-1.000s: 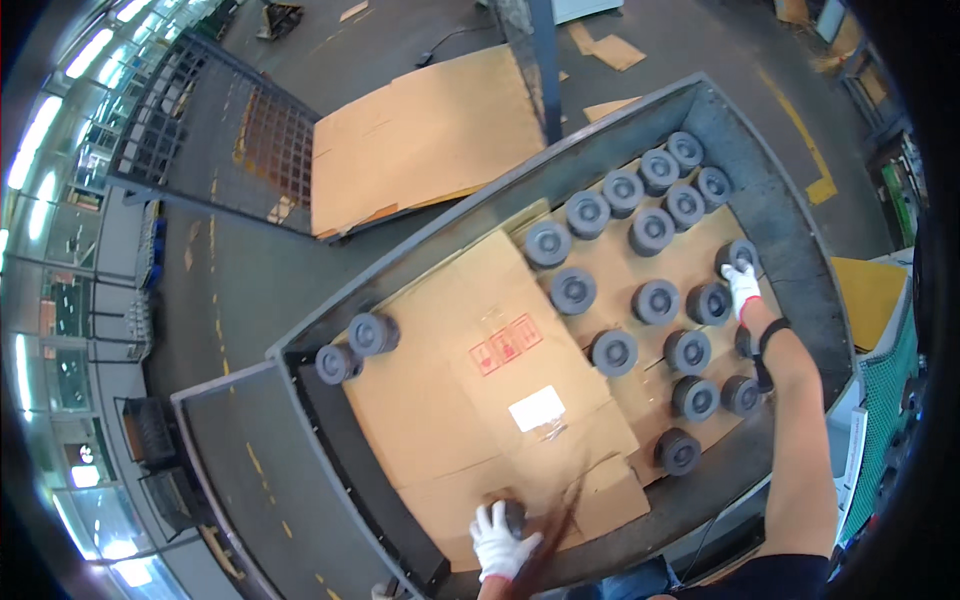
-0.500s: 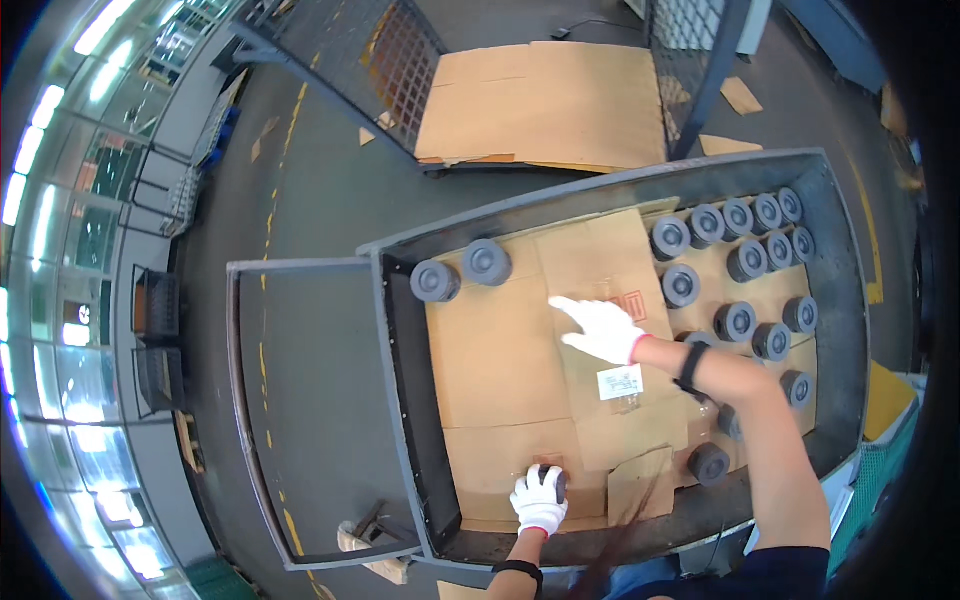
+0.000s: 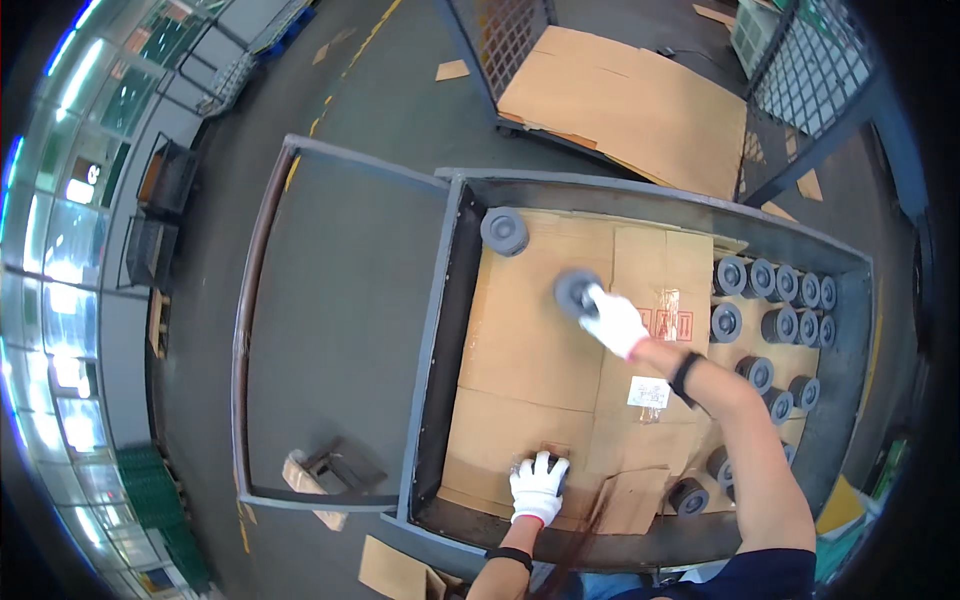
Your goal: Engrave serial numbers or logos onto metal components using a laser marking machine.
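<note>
My right hand (image 3: 612,320), in a white glove, grips a grey round metal part (image 3: 577,292) with a ringed top, over the cardboard (image 3: 530,340) lining a metal bin. The part looks blurred, and I cannot tell whether it touches the cardboard. Near the bin's front wall, my gloved left hand (image 3: 538,490) is closed over a dark part (image 3: 558,476), mostly hidden beneath the fingers. Another grey round part (image 3: 504,232) stands in the far left corner of the bin.
Several similar grey parts (image 3: 758,375) stand on the bin's right side. The bin's raised metal wall (image 3: 640,188) surrounds the work area. A metal frame (image 3: 258,290) juts out on the left. Beyond stands a mesh-sided cart (image 3: 630,110) with a cardboard base.
My right hand, empty before, now holds one of the two grey parts from the far left corner. My left hand stays at the front. The whole view has turned.
</note>
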`<state>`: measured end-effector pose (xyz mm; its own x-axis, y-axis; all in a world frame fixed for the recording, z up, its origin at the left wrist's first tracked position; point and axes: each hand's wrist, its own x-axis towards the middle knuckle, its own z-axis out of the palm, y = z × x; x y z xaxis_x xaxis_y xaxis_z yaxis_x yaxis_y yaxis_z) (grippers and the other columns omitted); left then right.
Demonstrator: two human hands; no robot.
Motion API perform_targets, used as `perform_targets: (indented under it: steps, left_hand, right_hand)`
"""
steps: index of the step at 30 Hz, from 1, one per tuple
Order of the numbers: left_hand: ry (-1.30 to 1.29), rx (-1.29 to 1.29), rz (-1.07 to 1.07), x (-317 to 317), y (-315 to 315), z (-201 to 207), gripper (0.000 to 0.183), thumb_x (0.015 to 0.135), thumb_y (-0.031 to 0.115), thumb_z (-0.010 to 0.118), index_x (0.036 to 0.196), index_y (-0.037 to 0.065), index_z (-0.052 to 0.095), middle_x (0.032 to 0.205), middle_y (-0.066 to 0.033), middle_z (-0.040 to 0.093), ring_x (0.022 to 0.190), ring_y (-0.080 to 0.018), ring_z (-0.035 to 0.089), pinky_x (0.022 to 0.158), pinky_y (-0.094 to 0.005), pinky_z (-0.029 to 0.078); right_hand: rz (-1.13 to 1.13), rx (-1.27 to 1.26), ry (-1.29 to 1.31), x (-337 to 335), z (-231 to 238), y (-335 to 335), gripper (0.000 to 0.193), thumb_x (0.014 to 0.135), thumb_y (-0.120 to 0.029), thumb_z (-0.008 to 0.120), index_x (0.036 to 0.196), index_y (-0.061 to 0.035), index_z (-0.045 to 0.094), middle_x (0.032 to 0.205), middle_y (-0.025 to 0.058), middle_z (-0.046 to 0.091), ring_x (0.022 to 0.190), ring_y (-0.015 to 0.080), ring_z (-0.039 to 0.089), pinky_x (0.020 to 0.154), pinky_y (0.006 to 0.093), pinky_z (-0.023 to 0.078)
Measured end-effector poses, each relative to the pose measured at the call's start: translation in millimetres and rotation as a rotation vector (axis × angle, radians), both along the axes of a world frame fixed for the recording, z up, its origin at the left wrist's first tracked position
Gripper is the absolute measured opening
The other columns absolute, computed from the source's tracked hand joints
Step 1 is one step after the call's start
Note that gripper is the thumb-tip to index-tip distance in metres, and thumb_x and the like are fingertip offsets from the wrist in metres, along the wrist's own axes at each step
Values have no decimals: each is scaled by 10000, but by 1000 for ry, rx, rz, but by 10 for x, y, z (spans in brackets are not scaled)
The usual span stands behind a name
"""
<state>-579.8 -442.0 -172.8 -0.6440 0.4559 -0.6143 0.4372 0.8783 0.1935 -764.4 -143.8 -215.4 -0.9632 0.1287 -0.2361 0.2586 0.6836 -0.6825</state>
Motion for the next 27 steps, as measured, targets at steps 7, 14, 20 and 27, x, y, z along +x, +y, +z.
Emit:
perform_targets:
  steps: [7, 14, 20, 27]
  left_hand:
    - [23, 28, 14, 31, -31, -87, 672, 695, 217, 823, 1299, 330, 552, 1370, -86, 481, 1281, -373, 461, 1028, -600, 400]
    - [-28, 15, 32, -16, -26, -27, 573, 812, 167, 720, 1326, 331, 525, 1421, -91, 470, 1296, -377, 487, 1041, -653, 406]
    - [109, 86, 66, 85, -75, -104, 484, 788, 169, 707, 1232, 319, 584, 1314, -74, 503, 1227, -360, 500, 963, -573, 422]
    - [58, 39, 38, 43, 19, -90, 570, 744, 227, 769, 1266, 337, 567, 1347, -76, 482, 1213, -366, 513, 961, -611, 445]
  right_hand:
    - [621, 4, -260, 1701, 522, -42, 304, 867, -294, 650, 1126, -144, 595, 806, 166, 662, 805, 399, 675, 747, 508, 536]
    - [1291, 16, -302, 1611, 413, -60, 270, 885, -300, 633, 1112, -155, 661, 867, 160, 695, 830, 375, 689, 766, 493, 537]
    - [796, 171, 111, -346, 694, -438, 447, 856, -324, 619, 1241, -102, 572, 922, 199, 659, 866, 377, 656, 778, 495, 511]
    - [76, 294, 191, -1540, -211, -652, 523, 869, -300, 720, 1320, -127, 522, 987, 172, 663, 936, 363, 667, 803, 490, 521]
